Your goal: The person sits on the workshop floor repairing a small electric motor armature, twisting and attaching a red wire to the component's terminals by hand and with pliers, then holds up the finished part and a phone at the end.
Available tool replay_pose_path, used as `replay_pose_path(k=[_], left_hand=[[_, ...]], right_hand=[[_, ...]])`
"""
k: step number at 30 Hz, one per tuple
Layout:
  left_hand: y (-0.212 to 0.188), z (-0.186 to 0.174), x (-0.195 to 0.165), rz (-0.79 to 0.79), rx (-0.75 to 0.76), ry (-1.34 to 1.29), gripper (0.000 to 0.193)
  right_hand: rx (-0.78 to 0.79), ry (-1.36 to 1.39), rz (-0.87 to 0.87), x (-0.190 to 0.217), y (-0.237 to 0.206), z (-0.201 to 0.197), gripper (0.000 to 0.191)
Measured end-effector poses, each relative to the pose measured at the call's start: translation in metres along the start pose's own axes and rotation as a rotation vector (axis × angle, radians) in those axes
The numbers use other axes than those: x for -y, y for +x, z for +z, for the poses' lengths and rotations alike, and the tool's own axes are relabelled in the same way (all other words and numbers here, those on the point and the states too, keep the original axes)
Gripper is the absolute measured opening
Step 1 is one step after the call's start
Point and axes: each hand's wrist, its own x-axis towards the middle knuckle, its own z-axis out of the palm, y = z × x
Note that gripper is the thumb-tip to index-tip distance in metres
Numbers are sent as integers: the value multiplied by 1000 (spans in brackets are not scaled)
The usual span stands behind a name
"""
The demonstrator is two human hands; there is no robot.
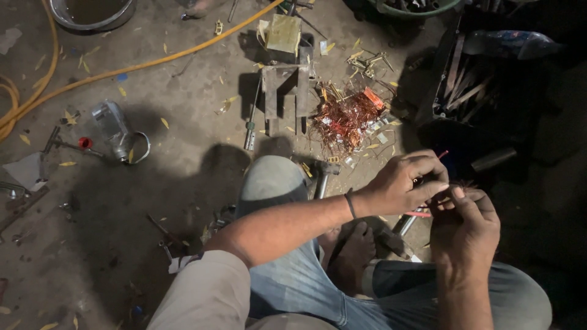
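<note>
Glossy copper wire tangle (347,117), rough, seemingly concrete floor (183,153)

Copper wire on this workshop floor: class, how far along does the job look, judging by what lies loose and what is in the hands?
Done: a tangled copper wire pile lies loose on the floor. In hand: left hand and right hand pinch thin wire strands together. What is left cannot be told; the dark crate is too dim.
</note>
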Motion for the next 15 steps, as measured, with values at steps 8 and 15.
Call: replay_pose_path(k=[8,15], left_hand=[[4,-1,-7,-54,-29,-75,13],[14,-11,-13,-96,9,-174,12]], right_hand=[[28,6,-29,1,-1,1,14],[31,-53,-168,4,-1,16,12]])
